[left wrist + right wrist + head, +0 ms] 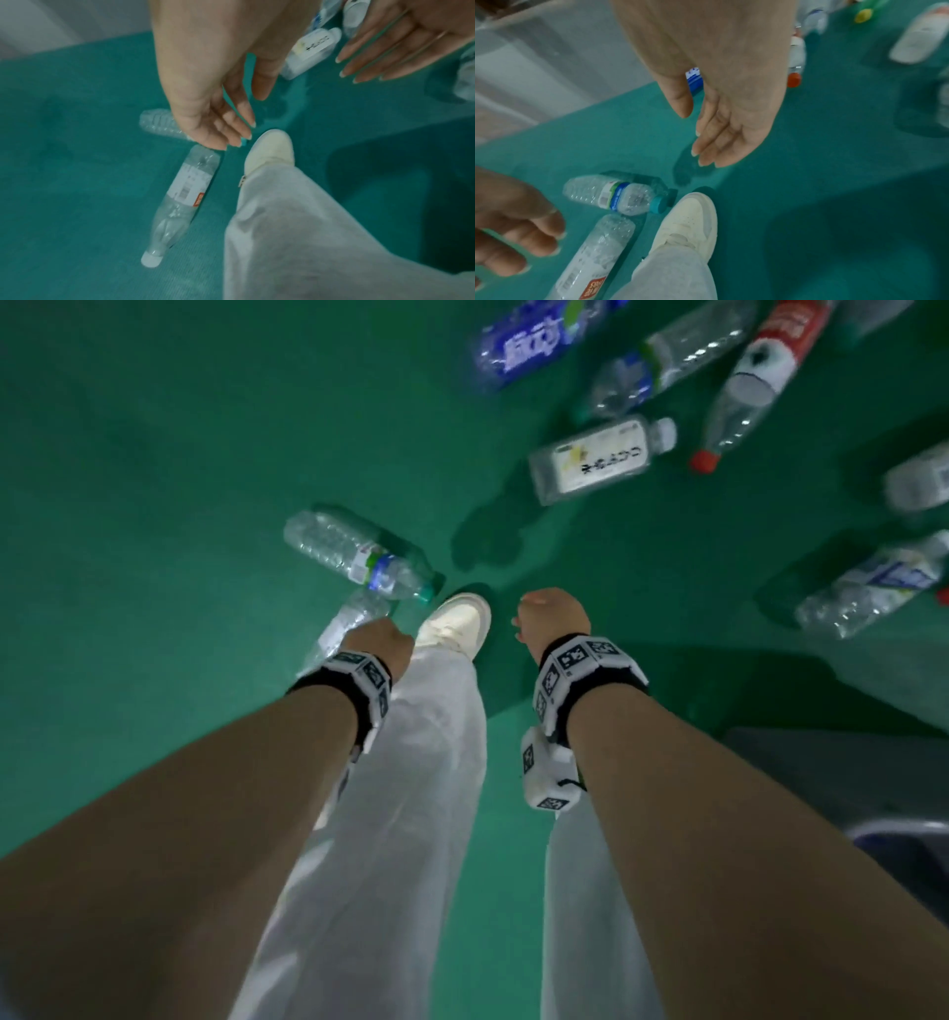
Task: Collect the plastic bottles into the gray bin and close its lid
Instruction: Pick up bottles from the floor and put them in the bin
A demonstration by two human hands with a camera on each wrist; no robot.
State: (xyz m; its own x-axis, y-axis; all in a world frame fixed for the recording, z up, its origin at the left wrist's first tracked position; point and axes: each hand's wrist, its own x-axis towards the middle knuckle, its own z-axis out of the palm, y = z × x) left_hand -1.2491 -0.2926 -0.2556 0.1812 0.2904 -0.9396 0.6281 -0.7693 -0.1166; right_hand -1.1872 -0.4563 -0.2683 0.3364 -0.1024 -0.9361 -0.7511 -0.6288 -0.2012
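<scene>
Bottle (181,205) on floor (77,162) below left hand's (205,97) loose, empty fingers (239,130)

head view looks straight down from standing height; both wrist views, lower, share the white shoe (270,150).

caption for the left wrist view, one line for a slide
Empty left hand above a white-capped bottle lying on the green floor.

Both hands (464,629) lowered — fingers relaxed
</scene>
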